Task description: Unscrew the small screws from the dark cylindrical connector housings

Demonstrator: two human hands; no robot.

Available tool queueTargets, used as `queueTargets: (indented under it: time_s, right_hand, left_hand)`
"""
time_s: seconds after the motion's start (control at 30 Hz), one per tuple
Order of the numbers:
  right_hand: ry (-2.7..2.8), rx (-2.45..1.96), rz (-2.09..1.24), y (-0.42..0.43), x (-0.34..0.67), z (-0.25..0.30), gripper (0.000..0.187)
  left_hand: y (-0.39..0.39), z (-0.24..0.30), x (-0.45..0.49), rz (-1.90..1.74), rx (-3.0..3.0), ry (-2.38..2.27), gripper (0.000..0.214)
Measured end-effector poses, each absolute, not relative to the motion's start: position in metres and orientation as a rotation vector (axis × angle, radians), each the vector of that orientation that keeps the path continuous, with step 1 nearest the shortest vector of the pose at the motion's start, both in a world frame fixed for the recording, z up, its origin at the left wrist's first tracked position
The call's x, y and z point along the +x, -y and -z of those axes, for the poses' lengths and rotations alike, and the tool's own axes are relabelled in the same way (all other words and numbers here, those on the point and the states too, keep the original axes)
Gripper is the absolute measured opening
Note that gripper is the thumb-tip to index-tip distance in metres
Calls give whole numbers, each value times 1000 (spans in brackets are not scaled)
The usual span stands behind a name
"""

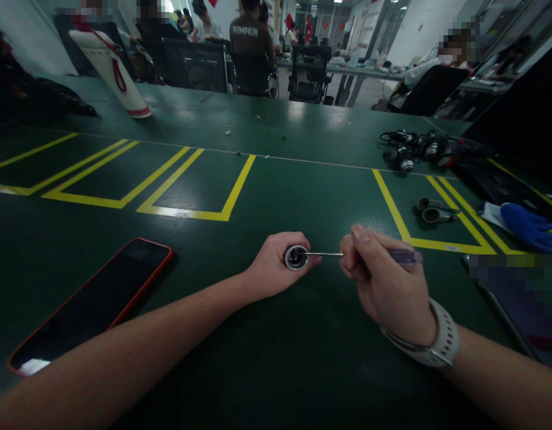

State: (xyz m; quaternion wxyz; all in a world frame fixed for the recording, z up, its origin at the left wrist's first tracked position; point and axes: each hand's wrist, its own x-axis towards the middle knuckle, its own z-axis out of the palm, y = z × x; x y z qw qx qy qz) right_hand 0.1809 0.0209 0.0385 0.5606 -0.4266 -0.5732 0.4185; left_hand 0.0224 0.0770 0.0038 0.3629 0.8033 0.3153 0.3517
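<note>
Wrapped round a small metal cylindrical connector (296, 258), my left hand (278, 263) is closed, with the round open end facing me. My right hand (383, 272), with a pale watch strap at the wrist, grips a screwdriver (405, 257) by its translucent purplish handle. The screwdriver's thin shaft points left, and its tip meets the connector's rim on the right side. Whether the tip sits in a screw is too small to tell. Most of the connector's body is hidden by my left fingers.
An orange-edged phone (96, 298) lies at left. To the right are metal sleeves (432, 214), cabled connectors (405, 158), a blue glove (526, 224) and a dark flat object (517, 298). Yellow tape (186, 214) marks the green table. A white cylindrical bag (110, 71) stands behind; people sit beyond.
</note>
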Motion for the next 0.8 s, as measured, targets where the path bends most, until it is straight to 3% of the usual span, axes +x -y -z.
queueTargets:
  time_s: [0.27,0.63,0.8]
  right_hand:
    - [1561,-960,-837,-16,176,-41,35]
    - [1108,-956,-1216,-28,175,-37,36]
    - [1049,-935,-1231,-27,173,-39,35]
  left_hand:
    - [-76,-5,24,-895,2048,-807,18]
    - [-77,-4,23,-879,1966,-756,19]
    - [-76,-4,23,-865,1927,-781,19]
